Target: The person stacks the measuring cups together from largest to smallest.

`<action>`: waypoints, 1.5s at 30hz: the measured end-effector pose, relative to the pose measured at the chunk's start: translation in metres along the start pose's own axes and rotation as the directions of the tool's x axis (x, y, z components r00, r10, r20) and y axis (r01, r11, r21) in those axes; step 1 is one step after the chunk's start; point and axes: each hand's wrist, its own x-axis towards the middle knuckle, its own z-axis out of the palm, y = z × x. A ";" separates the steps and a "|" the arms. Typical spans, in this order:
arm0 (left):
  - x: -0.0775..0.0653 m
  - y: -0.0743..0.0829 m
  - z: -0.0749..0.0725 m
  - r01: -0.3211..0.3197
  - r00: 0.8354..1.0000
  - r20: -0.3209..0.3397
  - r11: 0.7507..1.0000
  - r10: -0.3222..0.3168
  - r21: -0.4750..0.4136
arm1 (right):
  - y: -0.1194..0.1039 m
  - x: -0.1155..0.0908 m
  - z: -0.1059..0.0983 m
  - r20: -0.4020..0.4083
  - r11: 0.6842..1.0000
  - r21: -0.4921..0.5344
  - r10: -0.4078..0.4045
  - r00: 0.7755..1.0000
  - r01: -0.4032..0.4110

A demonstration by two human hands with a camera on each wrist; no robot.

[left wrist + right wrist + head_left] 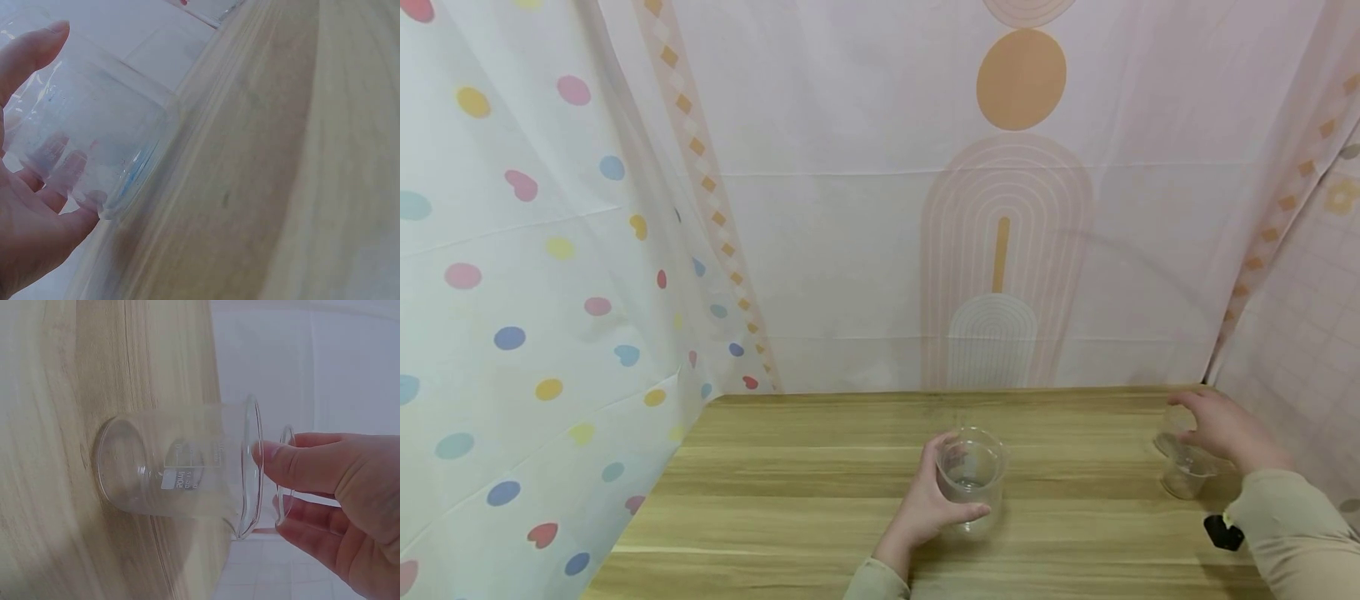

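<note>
My left hand (932,496) grips a wide clear cup (973,523) from its left side, thumb across the front. In the left wrist view the fingers curve beneath and behind the cup (119,125), whose base is close to the tabletop. Farther right, my right hand (1232,429) pinches the rim of a small clear glass vessel (1167,444) between thumb and fingers. In front of it a small glass beaker (1183,482) with a 50 ml marking stands upright on the table. The right wrist view shows this beaker (181,469) partly covering the held vessel, whose rim (286,478) shows behind it.
Near the right sleeve lies a small black object (1223,532) on the wooden table (775,500). A patterned curtain (835,250) hangs behind the table's back edge. A dotted curtain (535,333) is at the left, another pale curtain (1315,350) at the right.
</note>
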 end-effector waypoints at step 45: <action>-0.001 0.003 0.001 -0.021 1.000 -0.009 1.000 0.021 0.009 | -0.062 0.012 0.020 -0.207 0.974 0.217 -0.025 0.978 0.071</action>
